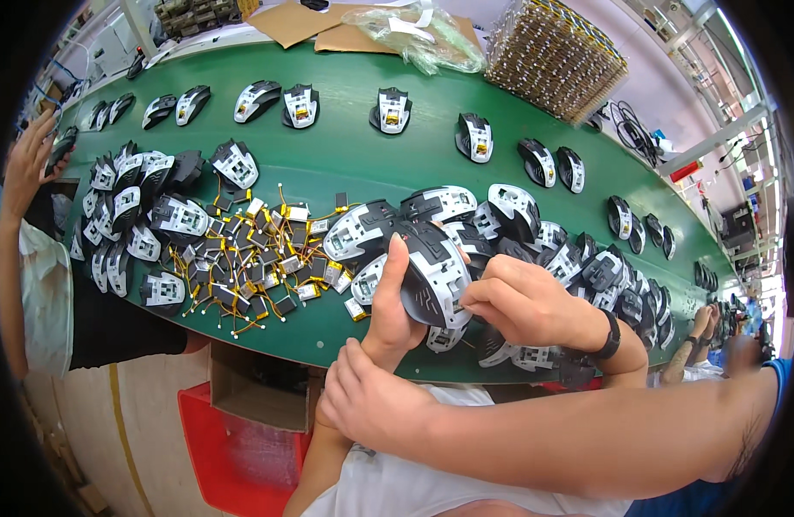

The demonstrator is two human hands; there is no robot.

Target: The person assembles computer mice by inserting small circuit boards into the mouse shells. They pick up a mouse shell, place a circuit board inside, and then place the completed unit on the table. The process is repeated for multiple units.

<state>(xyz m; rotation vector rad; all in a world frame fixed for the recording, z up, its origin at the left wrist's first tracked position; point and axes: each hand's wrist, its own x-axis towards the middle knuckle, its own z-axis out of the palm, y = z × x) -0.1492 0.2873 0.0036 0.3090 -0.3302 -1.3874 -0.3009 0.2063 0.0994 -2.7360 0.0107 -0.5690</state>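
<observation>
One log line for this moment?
left hand: holding computer mouse; right hand: at its edge; another person's hand: on left forearm; nearby: wired batteries

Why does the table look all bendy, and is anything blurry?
Head view: the wide lens bends the table and leaves black corners; head view again: the held mouse looks fairly sharp, while the far right background looks pale and soft.

A green worktop (332, 157) crosses the frame; pale floor (166, 414) shows lower left, a pinkish wall (638, 47) upper right.
</observation>
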